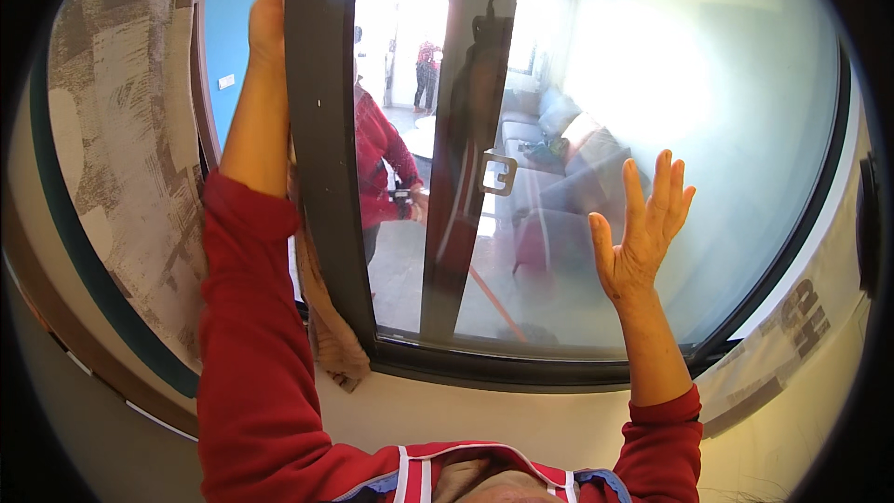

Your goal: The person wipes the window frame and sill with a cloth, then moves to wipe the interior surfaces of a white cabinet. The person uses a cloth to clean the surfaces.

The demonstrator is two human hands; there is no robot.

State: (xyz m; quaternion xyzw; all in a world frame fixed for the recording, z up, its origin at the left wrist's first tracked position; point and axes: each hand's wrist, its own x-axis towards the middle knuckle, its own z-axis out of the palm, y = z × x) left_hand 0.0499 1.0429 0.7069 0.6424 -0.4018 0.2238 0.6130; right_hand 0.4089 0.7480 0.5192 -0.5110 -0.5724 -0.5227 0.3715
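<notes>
My left hand (269,21) is raised at the upper left against the dark window frame (321,154); the frame's edge hides its fingers, so what it holds cannot be told. Below it, a beige cloth (335,346) hangs along the frame's outer edge, its end under the lower corner. My right hand (639,237), fingers spread and empty, is raised in front of the glass pane (726,223); whether it touches the glass is unclear. A metal latch fitting (499,172) shows left of my right hand, on or near the frame's upright bar.
Patterned curtains (133,154) hang at the left and a light fabric (775,349) at the lower right. Through or in the glass appear a person in red (387,161), another distant person (427,73) and a sofa with cushions (559,126). A blue wall (227,42) stands behind.
</notes>
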